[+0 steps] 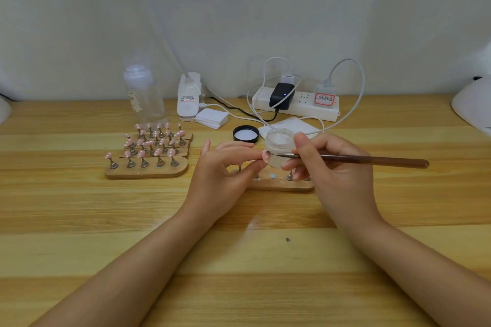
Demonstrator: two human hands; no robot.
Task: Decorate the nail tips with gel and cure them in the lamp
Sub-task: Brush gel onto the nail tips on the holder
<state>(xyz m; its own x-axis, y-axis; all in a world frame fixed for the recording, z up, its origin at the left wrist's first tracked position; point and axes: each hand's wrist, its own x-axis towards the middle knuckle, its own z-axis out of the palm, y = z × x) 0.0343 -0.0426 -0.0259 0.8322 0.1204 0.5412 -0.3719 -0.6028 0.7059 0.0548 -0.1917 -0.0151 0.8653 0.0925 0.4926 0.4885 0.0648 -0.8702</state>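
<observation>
Left hand [225, 164] fingers [239, 150] pinch pink nail tip [265, 157], held above holder board [281, 184]. Right hand [326, 164] fingers grip brush [372, 160], bristles touching tip.

Risks: wobble smears gel; knuckles knock open gel jar [279, 145] just behind.

Count: one brush, one jar, one lid [246, 134], four filled boards [147, 167] left on surface [239, 260]; tips too crowded to count.

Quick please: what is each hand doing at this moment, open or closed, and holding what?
Left hand: closed, pinching a pink nail tip between its fingertips.
Right hand: closed, gripping the brush, whose tip touches the nail tip.
</observation>
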